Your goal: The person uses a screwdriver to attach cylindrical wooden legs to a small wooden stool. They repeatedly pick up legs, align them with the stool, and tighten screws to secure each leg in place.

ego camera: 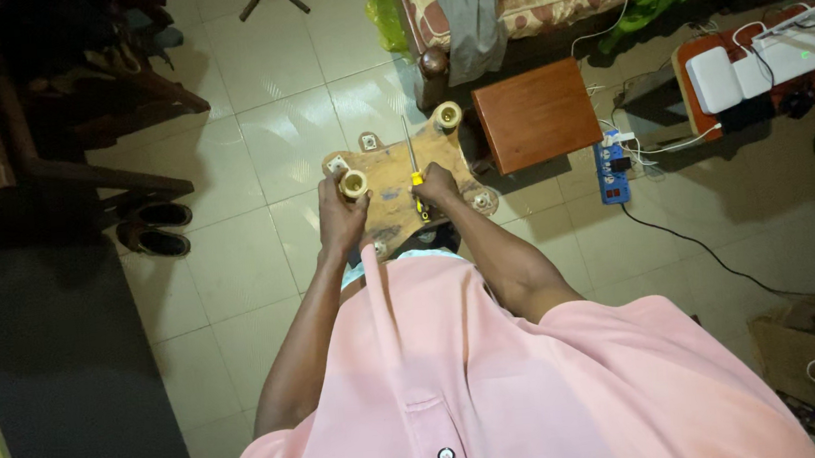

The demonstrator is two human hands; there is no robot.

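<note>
The left hand (341,215) grips a cream lampholder (354,184) at the board (394,186) edge, the right hand (435,190) is closed on a screwdriver (413,165) over the board (another holder (447,114) sits mounted already), so fixing appears partly done.

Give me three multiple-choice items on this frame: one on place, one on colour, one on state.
1. Where does the small wooden stool stand?
A. right of the board
B. left of the board
C. on the bed

2. What colour is the screwdriver handle?
A. blue
B. yellow
C. black

3. What does the left hand hold?
A. nothing
B. a cable
C. a cream lamp holder

Key: 1 A, it stands right of the wooden board. 2 B, yellow shows above the right hand. 3 C, its fingers wrap the lamp holder.
</note>
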